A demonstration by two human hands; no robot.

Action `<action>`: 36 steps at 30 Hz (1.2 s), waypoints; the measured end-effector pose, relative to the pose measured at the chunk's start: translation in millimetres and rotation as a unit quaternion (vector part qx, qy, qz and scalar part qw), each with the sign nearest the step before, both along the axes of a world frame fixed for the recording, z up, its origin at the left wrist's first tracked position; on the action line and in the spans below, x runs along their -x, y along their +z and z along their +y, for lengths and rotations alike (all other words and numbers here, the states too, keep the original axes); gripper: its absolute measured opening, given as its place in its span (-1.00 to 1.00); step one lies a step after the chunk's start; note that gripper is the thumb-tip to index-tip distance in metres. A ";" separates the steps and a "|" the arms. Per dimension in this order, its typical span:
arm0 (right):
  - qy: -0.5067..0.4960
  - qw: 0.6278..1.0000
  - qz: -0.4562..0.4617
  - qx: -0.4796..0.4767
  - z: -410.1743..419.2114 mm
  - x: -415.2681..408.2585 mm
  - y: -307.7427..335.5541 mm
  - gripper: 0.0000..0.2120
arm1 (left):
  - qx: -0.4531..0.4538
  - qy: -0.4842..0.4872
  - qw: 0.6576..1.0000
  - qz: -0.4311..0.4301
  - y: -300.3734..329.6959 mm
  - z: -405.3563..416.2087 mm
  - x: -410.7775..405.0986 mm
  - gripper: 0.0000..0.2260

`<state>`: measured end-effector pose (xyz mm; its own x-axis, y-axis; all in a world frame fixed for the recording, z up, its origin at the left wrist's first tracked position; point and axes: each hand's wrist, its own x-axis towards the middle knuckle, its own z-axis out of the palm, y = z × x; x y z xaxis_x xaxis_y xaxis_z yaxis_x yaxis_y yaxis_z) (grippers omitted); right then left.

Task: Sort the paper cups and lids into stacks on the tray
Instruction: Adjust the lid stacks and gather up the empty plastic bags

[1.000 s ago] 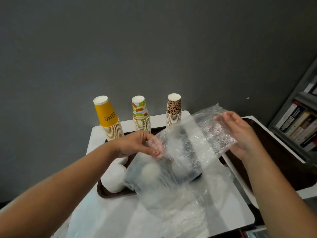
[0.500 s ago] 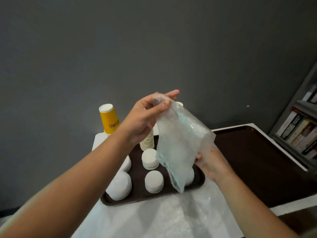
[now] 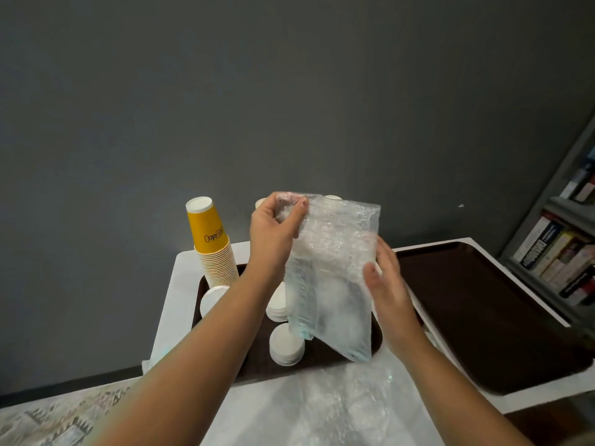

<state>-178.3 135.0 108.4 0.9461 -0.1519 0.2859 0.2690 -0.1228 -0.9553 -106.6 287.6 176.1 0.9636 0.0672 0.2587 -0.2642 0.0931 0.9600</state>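
A clear plastic bag (image 3: 335,268) hangs folded above the brown tray (image 3: 322,358). My left hand (image 3: 273,226) grips its top corner. My right hand (image 3: 383,278) holds its right edge, thumb in front and fingers behind. A stack of yellow paper cups (image 3: 214,249) stands upside down at the tray's back left. White lid stacks (image 3: 286,344) sit on the tray, one more (image 3: 211,299) at the left; others show dimly through the bag. The other two cup stacks are hidden behind my hands and the bag.
A second brown tray (image 3: 483,313) lies to the right on another white table. More crumpled clear plastic (image 3: 347,407) lies on the white table (image 3: 180,284) in front. A bookshelf (image 3: 560,249) stands at the far right. A patterned rug (image 3: 48,423) shows at lower left.
The bag went from spread wide between both hands to a folded, upright bundle. My left hand rose to its top corner and my right hand moved up onto its right edge.
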 end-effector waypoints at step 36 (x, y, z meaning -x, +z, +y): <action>0.097 0.924 0.168 -0.328 -16.9 -6.0 25.9 -0.73 | 0.045 -0.247 0.964 0.088 -36.8 28.5 9.2 -0.58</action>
